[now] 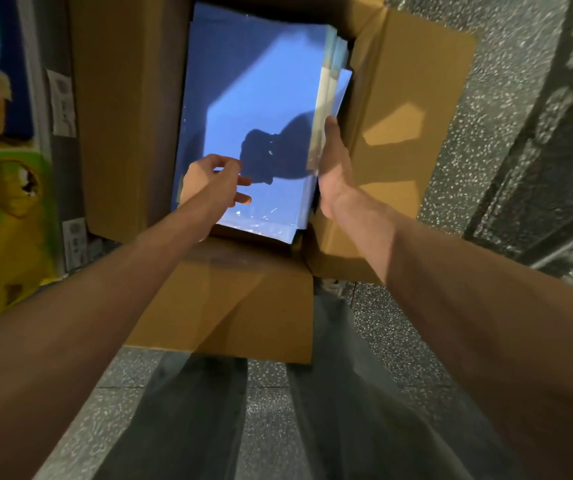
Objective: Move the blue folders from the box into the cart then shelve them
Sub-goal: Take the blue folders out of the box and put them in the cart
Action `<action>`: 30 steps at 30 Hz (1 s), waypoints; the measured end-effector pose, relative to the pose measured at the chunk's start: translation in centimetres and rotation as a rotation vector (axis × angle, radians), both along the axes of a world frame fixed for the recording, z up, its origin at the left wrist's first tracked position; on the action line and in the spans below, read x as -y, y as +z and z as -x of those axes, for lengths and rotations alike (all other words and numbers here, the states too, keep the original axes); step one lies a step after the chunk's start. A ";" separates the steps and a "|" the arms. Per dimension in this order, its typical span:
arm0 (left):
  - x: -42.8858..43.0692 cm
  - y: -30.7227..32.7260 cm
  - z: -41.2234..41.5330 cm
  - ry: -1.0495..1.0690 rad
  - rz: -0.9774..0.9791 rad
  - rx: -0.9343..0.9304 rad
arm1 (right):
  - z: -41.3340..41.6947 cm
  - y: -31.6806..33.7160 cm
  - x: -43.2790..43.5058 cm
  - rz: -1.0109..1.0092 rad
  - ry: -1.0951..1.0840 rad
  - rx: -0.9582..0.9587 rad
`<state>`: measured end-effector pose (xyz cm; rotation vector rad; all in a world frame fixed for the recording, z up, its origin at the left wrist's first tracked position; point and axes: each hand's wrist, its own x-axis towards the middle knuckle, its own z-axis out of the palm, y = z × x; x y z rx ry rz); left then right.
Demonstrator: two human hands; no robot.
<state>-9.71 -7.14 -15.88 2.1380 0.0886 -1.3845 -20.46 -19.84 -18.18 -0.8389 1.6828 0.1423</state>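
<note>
**A:** Starting at the left, what do we have?

**B:** A green and yellow carton (8, 216) stands against the wall, out of our way. Beside it is the open cardboard box (122, 116), and the blue folders (254, 98) lie flat in it as one stack, none lifted out yet.

**A:** And our left hand (209, 181)?

**B:** It sits over the near left part of the top folder. Its fingers (245, 182) are loosely bent and spread and clasp nothing. We cannot tell whether the tips touch the cover or hang just above it. We judge it is there to steady the top sheet or work under the left edge.

**A:** The right hand (335, 171)?

**B:** It is wedged between the stack's right edge and the box wall. The thumb lies along the raised edges of the upper folders, and the other fingers are hidden down the side. We take that for a clasp on a batch, prising it off the rest.

**A:** Why is the right flap (409, 133) folded out?

**B:** It gives our wrist room. Past it is speckled floor (479, 98) and a metal frame (555, 161). Whether that is the cart, we cannot say.
</note>
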 end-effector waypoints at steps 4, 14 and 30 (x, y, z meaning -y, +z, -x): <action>0.8 0.9 0.0 -0.016 0.002 0.090 | 0.2 1.5 -1.1 -0.066 0.053 0.059; 0.0 0.1 -1.2 -0.114 -0.016 0.080 | -0.6 -1.4 -3.7 -0.079 0.051 -0.121; -3.6 -0.1 1.2 -0.169 -0.102 0.049 | 0.8 2.3 -6.0 -0.073 -0.006 -0.059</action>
